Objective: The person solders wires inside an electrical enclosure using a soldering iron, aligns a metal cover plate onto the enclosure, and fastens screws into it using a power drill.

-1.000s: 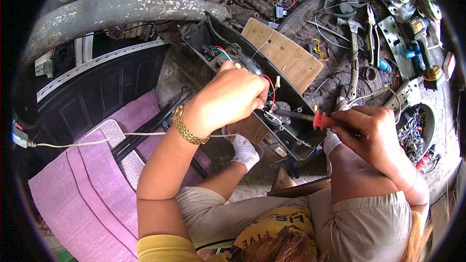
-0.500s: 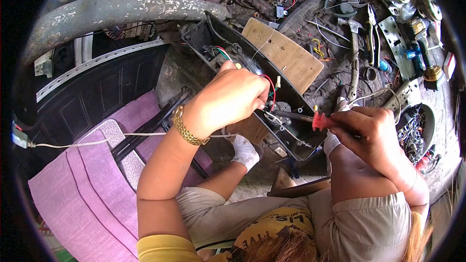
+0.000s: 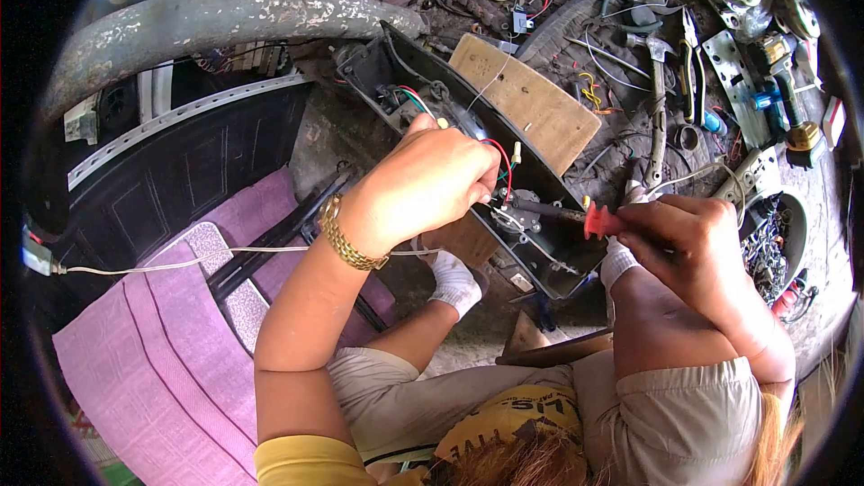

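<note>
My right hand (image 3: 679,238) is wrapped round the red handle of a screwdriver-like tool (image 3: 598,221). Its dark shaft points left into a long black housing (image 3: 562,281), close to my left fingertips. My left hand (image 3: 432,175), with a gold watch at the wrist, reaches over the housing with its fingers pinched by the shaft's tip; what they hold is too small to make out. Red and green wires with a pale connector (image 3: 516,153) rise beside these fingers. A round metal part (image 3: 520,211) lies under the shaft inside the housing.
A wooden board (image 3: 526,101) rests along the housing's far side. Beyond it lie a hammer (image 3: 658,99), pliers (image 3: 690,67) and a power drill (image 3: 792,103). At right stands a bowl of small hardware (image 3: 799,238). A pink towel (image 3: 153,351) lies at left, and a thick pipe (image 3: 234,18) crosses behind.
My right hand and the red handle have shifted very slightly to the right. My left hand stays in the same place.
</note>
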